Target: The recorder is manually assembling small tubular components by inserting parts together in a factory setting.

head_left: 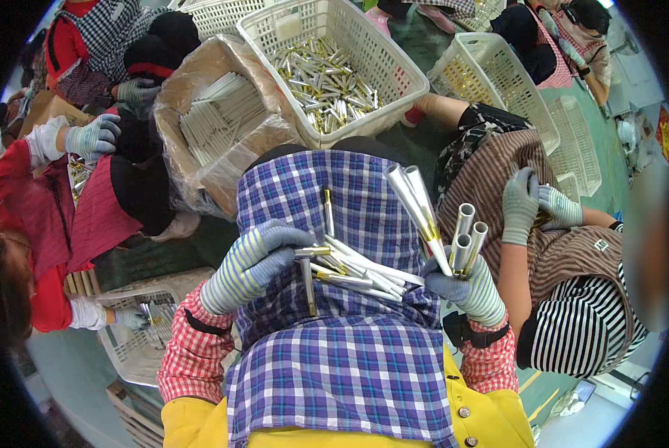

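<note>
My left hand (pixel 254 263), in a striped knit glove, pinches a short silver-and-gold metal tube (pixel 310 252) at its fingertips. Just right of it, a loose pile of slim silver tubes (pixel 364 275) lies on my blue plaid apron (pixel 349 351). My right hand (pixel 465 287), right of the pile, is clenched round a bundle of long silver tubes (pixel 439 220), pointing up and away.

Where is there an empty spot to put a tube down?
Bare plaid cloth lies below the loose tubes, between the left hand and right hand. More shows above the pile, toward the white basket. It is crowded in the middle, where tubes overlap, and inside the basket.
</note>
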